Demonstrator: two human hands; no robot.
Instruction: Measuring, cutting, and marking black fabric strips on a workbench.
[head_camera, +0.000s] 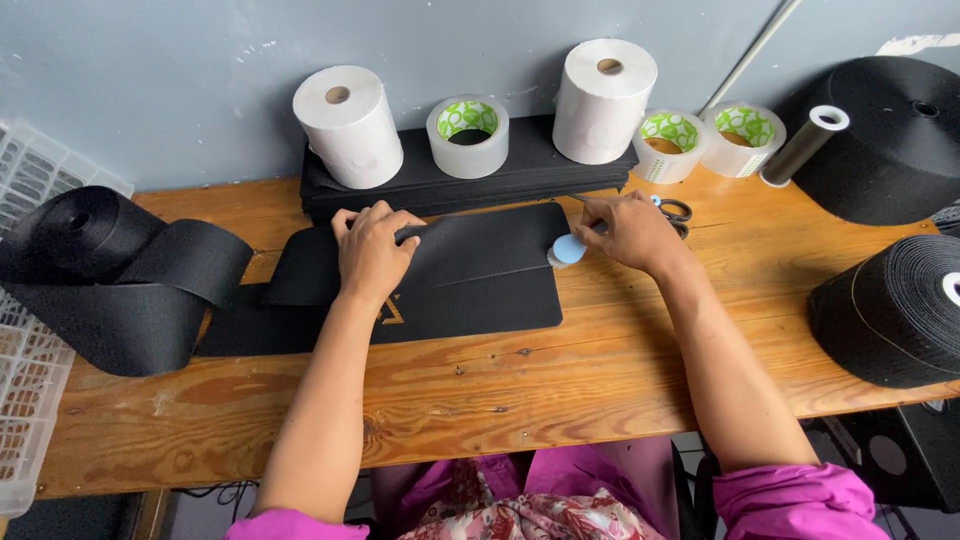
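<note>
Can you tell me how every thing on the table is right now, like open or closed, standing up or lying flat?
Left hand: pressing flat on the black webbing strip.
Right hand: gripping a light blue tool at the strip's edge.
Black webbing strip: folded over, flat.
Webbing roll: partly unwound.
White paper rolls: upright.
Clear tape rolls: lying flat.
Scissors: lying flat, mostly hidden.
</note>
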